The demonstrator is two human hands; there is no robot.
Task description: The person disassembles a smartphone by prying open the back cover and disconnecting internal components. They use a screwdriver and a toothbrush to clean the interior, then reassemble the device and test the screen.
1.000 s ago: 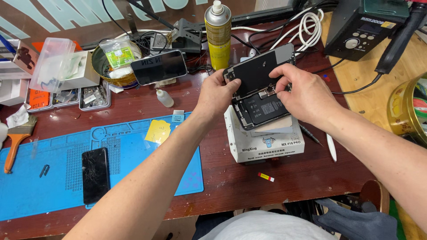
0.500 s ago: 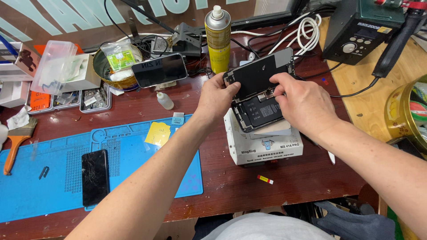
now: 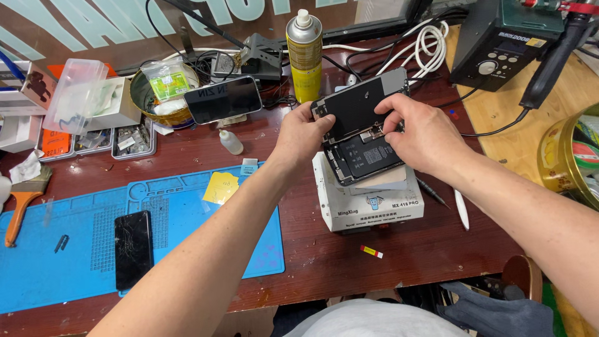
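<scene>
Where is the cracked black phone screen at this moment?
In the head view, the cracked black screen lies flat on the blue work mat at lower left, away from both hands, with a small yellow pad up to its right.

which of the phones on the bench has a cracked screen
The black phone lying flat on the blue mat, lower left. Its glass shows cracks; the propped phone by the bowl looks intact.

A yellow spray can (image 3: 304, 56) stands behind a cracked phone (image 3: 133, 248) on a blue mat (image 3: 75, 262).
</scene>
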